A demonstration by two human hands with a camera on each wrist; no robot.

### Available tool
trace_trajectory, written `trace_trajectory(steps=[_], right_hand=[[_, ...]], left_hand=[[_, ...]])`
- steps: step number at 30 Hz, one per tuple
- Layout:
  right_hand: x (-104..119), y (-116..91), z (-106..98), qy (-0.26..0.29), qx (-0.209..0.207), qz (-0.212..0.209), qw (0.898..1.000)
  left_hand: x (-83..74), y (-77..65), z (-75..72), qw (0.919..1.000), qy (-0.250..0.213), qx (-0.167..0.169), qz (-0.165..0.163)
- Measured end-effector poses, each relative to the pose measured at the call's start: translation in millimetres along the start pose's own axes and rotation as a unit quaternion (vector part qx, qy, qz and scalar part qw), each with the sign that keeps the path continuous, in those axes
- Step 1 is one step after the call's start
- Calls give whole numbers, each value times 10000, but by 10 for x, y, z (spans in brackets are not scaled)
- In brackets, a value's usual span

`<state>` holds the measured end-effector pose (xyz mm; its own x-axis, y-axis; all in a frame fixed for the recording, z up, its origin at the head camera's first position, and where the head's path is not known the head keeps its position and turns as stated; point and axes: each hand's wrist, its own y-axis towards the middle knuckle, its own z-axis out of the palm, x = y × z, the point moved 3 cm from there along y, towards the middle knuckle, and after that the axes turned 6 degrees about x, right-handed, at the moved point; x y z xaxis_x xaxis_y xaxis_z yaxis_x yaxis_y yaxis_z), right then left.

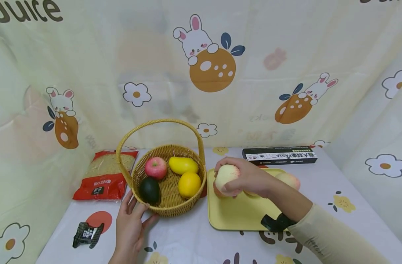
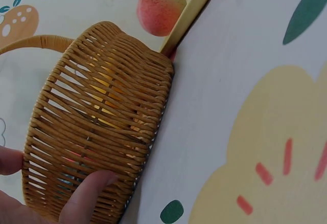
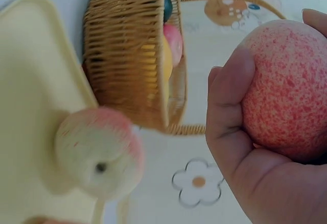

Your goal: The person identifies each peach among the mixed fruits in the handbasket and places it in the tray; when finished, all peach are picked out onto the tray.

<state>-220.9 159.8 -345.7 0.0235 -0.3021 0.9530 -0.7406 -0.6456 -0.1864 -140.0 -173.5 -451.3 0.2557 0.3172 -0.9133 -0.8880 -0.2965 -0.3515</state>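
Note:
In the head view my left hand (image 1: 129,223) touches the near left side of a round wicker basket (image 1: 171,211). Its thumb (image 2: 92,191) lies against the woven outer wall, with another finger at the rim. Inside are a red apple (image 1: 156,168), a yellow mango (image 1: 183,165), a yellow lemon-like fruit (image 1: 189,184) and a dark green avocado (image 1: 149,190). My right hand (image 1: 250,176) grips a pale pink peach (image 1: 228,176) above the left side of a yellow tray (image 1: 240,216). Another peach (image 3: 99,152) sits by the tray's edge, partly hidden below the held one in the head view.
A further peach (image 1: 288,180) lies at the tray's right side, partly behind the right forearm. A black pasta box (image 1: 280,156) stands behind the tray. Left of the basket lie a red food bag (image 1: 105,178) and a small black packet (image 1: 87,234). The tall handle (image 1: 164,121) arches over the basket.

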Motion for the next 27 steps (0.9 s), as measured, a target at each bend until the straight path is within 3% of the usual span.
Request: trace_trajectory(steps=[11,17,22,27], right_hand=[[-391,-567,-279,183,-429,123,9988],[-662,-888,-403,317,-704,412,9962],[-880,-1092,-485,513,-795,612,9936],[-1021,-1221,-537,252,-1212,830,9888]], left_hand=[[-3,12,1,10000,11,-24,26],[-18,-5,7,10000,-6,-9,61],[-12,-15,8,10000,-38,5,73],[0,-2,0,10000,-68,-4,57]])
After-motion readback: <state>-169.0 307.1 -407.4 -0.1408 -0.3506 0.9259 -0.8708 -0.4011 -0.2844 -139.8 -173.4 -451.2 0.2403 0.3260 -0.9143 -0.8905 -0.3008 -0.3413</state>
